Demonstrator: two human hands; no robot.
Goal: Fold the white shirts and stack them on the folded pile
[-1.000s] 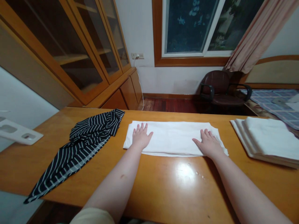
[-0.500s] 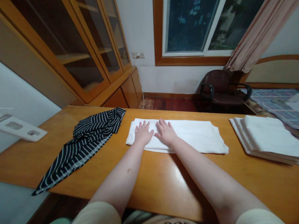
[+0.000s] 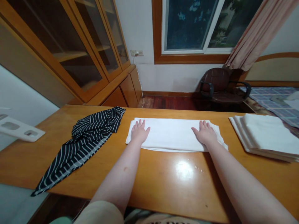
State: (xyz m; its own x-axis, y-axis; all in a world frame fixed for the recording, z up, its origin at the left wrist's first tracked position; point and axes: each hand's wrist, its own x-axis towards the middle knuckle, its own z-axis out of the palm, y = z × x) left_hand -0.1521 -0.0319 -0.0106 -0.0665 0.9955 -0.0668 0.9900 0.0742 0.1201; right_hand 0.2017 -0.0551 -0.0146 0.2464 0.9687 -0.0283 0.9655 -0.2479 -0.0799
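Note:
A white cloth (image 3: 170, 133), folded into a long rectangle, lies flat across the middle of the wooden table (image 3: 158, 180). On its left end rests my left hand (image 3: 139, 132), fingers spread and palm down. My right hand (image 3: 206, 133) lies flat near the cloth's right end, its thumb pointing inward and its fingers stretched forward. Neither hand grips anything. The cloth's right edge is uneven, with under-layers showing past the top one.
A crumpled black-and-white striped garment (image 3: 91, 133) lies on the left of the table. Folded white cloths are stacked (image 3: 268, 133) on the right. A white plastic object (image 3: 21, 129) juts in at the left edge. Beyond the table stand an office chair (image 3: 219, 84) and a glass-door cabinet (image 3: 93, 62).
My right hand has slid rightward along the white cloth, from beside my left hand to near the right end. My left hand has stayed almost in place.

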